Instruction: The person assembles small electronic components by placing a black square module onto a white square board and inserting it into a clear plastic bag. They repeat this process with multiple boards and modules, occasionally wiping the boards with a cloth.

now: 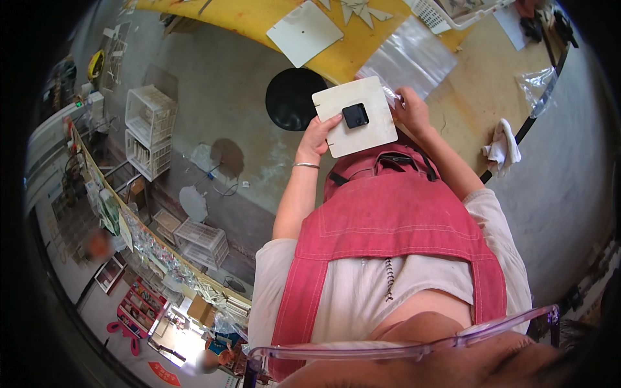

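Note:
My left hand (315, 137) grips the left edge of a thin, off-white square board (346, 139) with rounded corners, its thumb on the upper face. At the board's middle sits a small black box, which looks like a clock movement (355, 116). Beside the board's right edge, my right hand (412, 111) has its fingers curled closed at the near corner of a clear plastic bag (417, 55). That bag lies flat on the table beyond the board. Part of the right fingertips is hard to make out.
A similar board (304, 32) with a small central hole lies on the yellow table covering (252, 19), near flat pointed pieces (362, 10). A white basket (462, 19) stands far right; a white cloth (501, 147) hangs by the table edge. Left are a black round stool (292, 99) and crates (149, 116).

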Motion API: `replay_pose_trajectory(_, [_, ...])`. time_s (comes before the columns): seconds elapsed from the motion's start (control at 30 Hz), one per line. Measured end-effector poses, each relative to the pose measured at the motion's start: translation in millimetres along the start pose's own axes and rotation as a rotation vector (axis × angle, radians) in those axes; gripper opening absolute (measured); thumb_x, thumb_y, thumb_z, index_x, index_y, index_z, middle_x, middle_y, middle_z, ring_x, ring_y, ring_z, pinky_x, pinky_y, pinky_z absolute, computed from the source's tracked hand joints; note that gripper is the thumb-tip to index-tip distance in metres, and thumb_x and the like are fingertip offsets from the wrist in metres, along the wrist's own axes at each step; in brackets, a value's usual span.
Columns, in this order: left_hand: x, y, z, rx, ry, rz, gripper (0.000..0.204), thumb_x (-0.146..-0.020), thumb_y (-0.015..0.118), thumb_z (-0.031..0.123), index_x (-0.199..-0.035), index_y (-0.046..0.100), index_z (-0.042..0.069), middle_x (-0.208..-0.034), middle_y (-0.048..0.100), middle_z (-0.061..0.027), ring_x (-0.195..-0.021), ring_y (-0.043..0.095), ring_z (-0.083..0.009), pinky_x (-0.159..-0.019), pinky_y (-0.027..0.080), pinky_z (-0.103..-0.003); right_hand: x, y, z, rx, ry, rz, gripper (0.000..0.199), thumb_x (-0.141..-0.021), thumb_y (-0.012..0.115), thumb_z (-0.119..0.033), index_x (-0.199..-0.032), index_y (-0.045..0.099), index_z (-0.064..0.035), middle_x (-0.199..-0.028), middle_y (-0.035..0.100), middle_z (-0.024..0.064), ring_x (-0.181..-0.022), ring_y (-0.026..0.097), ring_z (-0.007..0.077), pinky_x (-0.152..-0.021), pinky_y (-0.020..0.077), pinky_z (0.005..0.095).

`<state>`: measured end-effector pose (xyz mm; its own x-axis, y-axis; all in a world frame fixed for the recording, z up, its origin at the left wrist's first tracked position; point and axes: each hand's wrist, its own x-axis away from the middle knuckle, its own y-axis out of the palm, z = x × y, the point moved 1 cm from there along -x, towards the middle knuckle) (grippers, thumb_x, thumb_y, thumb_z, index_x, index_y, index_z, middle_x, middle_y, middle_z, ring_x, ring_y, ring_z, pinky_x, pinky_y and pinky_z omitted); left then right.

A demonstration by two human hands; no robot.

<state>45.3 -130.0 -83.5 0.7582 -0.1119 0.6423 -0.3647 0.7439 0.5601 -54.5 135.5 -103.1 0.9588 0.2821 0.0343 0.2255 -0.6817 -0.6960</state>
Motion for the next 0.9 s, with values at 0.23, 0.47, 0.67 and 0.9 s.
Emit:
replay_pose_trajectory(0.23, [25,23,19,-0.022,0.126,0.030,0.036,-0.092,0.066,0.006,-0.128,0.061,0.003,-0.124,0.067,-0.0074,-0.112,0.065,-0.0198,-0.095,0.053,-0.035,1,-62,-107,0.019,-0.484,-0.079,0.055,-0.075,0.075,-0.012,-0.127,0.060,-0.0083,-0.130,0.059,0.0112,-0.121,0.055,0.0324,-0.101,0.0427,0.0452])
replay_pose_trajectory(0.47, [38,53,43,-0.051,0.279,0.017,0.037,-0.094,0.064,0.006,-0.130,0.059,0.003,-0.124,0.066,-0.0069,-0.111,0.065,-0.0186,-0.095,0.053,-0.033,-6,-63,-152,0.066,-0.720,-0.112,0.050,-0.078,0.071,-0.007,-0.126,0.060,-0.0080,-0.133,0.057,0.0106,-0.124,0.054,0.0286,-0.104,0.0417,0.0442])
replay_pose_trajectory(0.67, [36,57,65,0.045,0.352,0.062,0.040,-0.093,0.064,0.001,-0.132,0.056,0.000,-0.125,0.065,-0.0102,-0.113,0.064,-0.0207,-0.098,0.052,-0.036,-12,-85,-146,-0.279,-0.544,0.297,0.055,-0.078,0.073,0.001,-0.131,0.055,-0.0040,-0.127,0.057,0.0157,-0.115,0.057,0.0283,-0.095,0.0483,0.0389])
replay_pose_trajectory(0.9, [52,76,88,-0.172,0.637,0.099,0.041,-0.092,0.067,0.003,-0.131,0.057,0.000,-0.124,0.064,-0.0077,-0.112,0.063,-0.0197,-0.097,0.050,-0.032,-24,-96,-91,-1.160,0.385,0.186,0.040,-0.098,0.063,-0.024,-0.130,0.053,-0.0038,-0.114,0.062,0.0069,-0.101,0.061,0.0165,-0.080,0.0533,0.0339])
